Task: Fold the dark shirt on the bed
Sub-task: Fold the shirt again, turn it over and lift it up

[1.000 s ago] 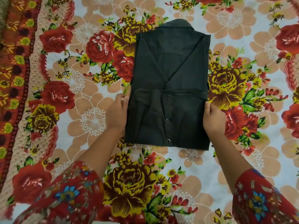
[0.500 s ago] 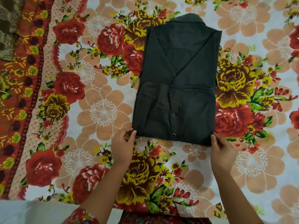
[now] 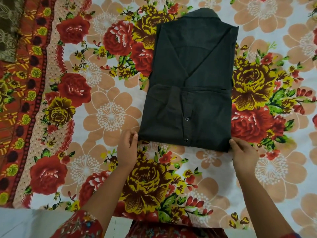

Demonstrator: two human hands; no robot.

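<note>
Floral bedsheet (image 3: 106, 117) runs under everything, red border strip well off to the left of my left hand. Dark shirt (image 3: 197, 66) lies flat on it, directly ahead of and between both hands, already folded to a narrow rectangle: sides turned in, bottom part doubled up over the middle, near edge running from one hand to the other. Olive patterned cloth (image 3: 6, 28) sits at the far-left corner, well apart from the left hand. Both forearms reach in from the near edge, and a red floral sleeve (image 3: 82, 224) shows on the left arm. Left hand (image 3: 127, 148) is at the shirt's near-left corner, fingers curled, tips touching the fabric edge; can't tell if any cloth is actually pinched. Right hand (image 3: 244, 152) is at the near-right corner, thumb (image 3: 232, 142) lying on top of the corner, fingers tucked in at the edge, so it has that corner held. Collar (image 3: 207, 12) is at the shirt's far end, away from both hands. Two snap buttons (image 3: 186, 119) sit on the placket, the nearer one just ahead of the near edge, between my hands.
</note>
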